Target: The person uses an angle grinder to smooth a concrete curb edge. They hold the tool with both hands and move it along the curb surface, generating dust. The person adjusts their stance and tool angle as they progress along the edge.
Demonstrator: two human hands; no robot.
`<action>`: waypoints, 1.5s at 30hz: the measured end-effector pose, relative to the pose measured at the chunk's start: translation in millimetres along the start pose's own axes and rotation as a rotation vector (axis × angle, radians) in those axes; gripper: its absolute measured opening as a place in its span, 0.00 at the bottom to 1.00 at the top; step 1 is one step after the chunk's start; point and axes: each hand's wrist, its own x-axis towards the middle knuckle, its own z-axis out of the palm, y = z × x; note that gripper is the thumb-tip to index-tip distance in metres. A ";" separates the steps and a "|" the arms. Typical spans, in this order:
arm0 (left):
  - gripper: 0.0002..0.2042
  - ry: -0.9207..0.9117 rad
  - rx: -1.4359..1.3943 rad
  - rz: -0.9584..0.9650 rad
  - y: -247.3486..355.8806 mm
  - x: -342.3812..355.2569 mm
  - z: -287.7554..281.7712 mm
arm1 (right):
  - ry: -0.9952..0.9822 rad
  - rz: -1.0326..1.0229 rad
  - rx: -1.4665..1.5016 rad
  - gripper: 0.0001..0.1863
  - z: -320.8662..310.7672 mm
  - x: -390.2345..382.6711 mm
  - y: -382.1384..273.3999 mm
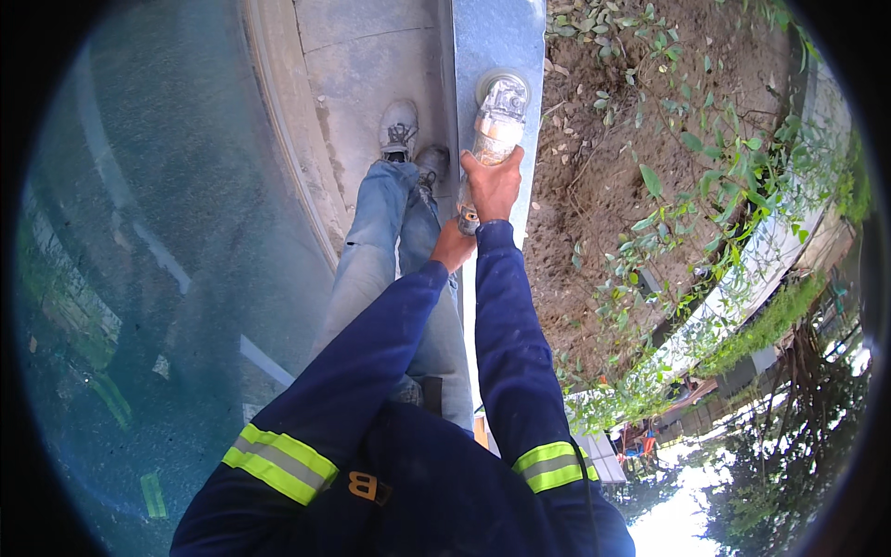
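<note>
A dusty angle grinder (499, 123) lies along the flat top of a narrow grey stone ledge (492, 37). Its round disc (502, 78), at the far end, is against or just above the stone; I cannot tell which. My right hand (496, 184) is wrapped round the grinder's body from above. Closer to me, my left hand (452, 247) is closed at the tool's rear end, with part of its fingers hidden. Both arms are in dark blue sleeves with bright reflective bands.
Right of the ledge lies a bed of brown soil (594, 195) with leafy plants (654, 181). My shoes (399, 130) stand on the concrete pavement (348, 65) to the left. Past a curb (278, 121) runs a dark road (186, 186) with pale markings.
</note>
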 end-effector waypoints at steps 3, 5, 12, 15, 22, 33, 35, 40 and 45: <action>0.08 0.073 -0.032 0.135 1.8 8.4 4.2 | -0.034 -0.040 0.000 0.38 4.5 5.3 -12.0; 0.08 0.075 -0.056 0.114 -0.6 4.5 -0.2 | -0.053 -0.054 -0.031 0.38 7.3 0.3 -14.4; 0.11 0.085 0.101 -0.011 -6.8 -16.6 5.8 | -0.004 0.034 -0.010 0.40 -2.4 -12.8 12.4; 0.13 0.054 0.069 -0.024 -3.4 -5.3 11.7 | 0.009 0.017 -0.044 0.41 -7.3 -3.3 11.8; 0.32 0.067 0.644 0.075 10.4 -24.5 -21.1 | -0.107 -0.082 -0.091 0.39 0.0 3.8 -6.1; 0.53 0.269 1.132 -0.532 50.7 -147.8 -122.3 | -0.086 -0.171 -0.121 0.37 -9.7 14.8 1.3; 0.51 0.342 1.161 -0.510 47.2 -136.6 -112.9 | -0.102 -0.210 -0.142 0.38 -4.0 15.9 -6.0; 0.48 0.427 1.212 -0.503 47.6 -117.4 -107.8 | -0.100 -0.189 -0.152 0.38 -6.0 13.6 2.5; 0.41 0.480 1.274 -0.440 38.8 -120.9 -110.4 | -0.093 -0.182 -0.150 0.38 -11.0 14.4 3.9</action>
